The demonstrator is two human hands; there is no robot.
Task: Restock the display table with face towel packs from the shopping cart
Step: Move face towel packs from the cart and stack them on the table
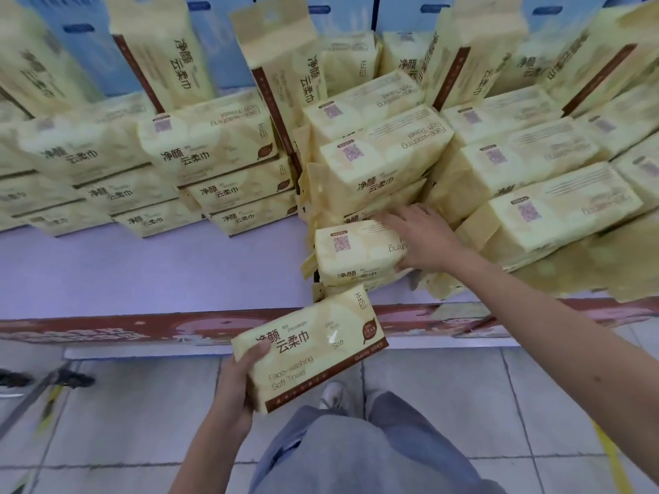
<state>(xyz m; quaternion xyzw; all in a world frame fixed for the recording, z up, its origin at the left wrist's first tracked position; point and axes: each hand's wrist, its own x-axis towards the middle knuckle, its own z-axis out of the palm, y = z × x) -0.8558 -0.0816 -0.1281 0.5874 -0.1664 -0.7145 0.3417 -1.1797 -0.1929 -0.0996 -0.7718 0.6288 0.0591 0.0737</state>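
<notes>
A yellow face towel pack [313, 347] is held in front of the table's edge by my left hand [239, 383], which grips its left end. My right hand [420, 240] grips the right end of another yellow pack [353, 251] lying on the lilac display table [142, 272], thumb under its near side. That pack lies on top of another pack, in front of a stack of the same packs [378, 162].
Stacks of yellow packs [214, 155] fill the back and right of the table, with upright packs and blue boxes behind. The table's front edge has a red band [107, 328]. Grey floor tiles and my legs are below. A metal frame shows at lower left.
</notes>
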